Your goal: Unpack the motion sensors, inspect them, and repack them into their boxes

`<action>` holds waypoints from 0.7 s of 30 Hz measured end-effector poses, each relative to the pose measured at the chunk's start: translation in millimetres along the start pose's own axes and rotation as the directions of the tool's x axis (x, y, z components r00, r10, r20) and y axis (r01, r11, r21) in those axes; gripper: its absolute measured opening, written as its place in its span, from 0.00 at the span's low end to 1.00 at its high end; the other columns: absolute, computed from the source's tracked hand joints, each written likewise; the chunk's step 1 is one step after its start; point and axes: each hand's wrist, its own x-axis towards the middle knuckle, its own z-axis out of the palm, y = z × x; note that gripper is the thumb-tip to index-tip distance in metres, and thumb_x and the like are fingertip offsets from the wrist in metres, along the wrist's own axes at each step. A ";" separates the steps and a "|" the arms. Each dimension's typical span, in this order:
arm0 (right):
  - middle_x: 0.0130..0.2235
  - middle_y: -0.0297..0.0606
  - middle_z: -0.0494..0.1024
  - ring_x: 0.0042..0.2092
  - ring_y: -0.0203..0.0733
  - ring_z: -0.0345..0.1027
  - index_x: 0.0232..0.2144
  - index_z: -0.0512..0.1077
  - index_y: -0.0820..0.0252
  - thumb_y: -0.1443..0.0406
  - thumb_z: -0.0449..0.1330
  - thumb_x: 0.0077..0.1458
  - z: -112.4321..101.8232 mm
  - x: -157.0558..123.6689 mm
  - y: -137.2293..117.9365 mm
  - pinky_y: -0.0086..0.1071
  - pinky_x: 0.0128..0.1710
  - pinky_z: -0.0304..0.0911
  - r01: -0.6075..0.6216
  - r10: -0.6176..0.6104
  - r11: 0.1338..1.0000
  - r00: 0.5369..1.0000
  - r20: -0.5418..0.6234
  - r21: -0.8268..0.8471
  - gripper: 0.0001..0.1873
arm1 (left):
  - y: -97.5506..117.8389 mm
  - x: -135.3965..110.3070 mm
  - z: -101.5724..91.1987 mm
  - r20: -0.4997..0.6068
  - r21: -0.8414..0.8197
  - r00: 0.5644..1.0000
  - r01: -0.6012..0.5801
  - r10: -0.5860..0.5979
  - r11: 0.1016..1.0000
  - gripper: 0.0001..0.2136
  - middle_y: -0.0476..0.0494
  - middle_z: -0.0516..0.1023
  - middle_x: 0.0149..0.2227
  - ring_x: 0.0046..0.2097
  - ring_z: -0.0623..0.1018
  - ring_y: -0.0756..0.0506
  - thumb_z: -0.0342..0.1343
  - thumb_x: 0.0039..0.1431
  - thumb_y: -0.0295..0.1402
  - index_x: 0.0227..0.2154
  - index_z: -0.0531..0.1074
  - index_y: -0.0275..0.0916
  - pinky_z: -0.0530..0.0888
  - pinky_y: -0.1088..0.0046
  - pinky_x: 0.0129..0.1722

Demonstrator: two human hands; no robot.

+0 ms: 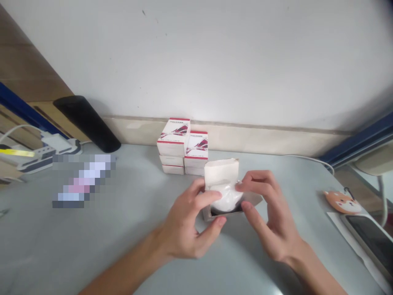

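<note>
One box (221, 173) | opening up, long axis unclear | left hand (187, 221) gripping it | right hand (273, 217) spread at wrapping (227, 199)

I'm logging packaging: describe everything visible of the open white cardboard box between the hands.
The white cardboard box appears to rest on the pale grey-green tabletop, one flap raised at the back and another out to the right. A glossy white item sits inside. The left hand holds its left side, thumb at the front; the right hand is at its right.
</note>
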 end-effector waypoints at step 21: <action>0.52 0.45 0.78 0.55 0.60 0.70 0.53 0.75 0.53 0.62 0.56 0.67 -19.3 -3.1 71.5 0.53 0.50 0.68 -0.311 0.395 0.698 0.919 -0.016 -0.645 0.15 | -9.3 -10.1 4.2 -0.173 -0.003 0.985 0.025 -0.025 1.000 0.33 0.36 0.72 0.54 0.52 0.77 0.41 0.62 0.59 0.23 0.65 0.58 0.40 0.76 0.63 0.50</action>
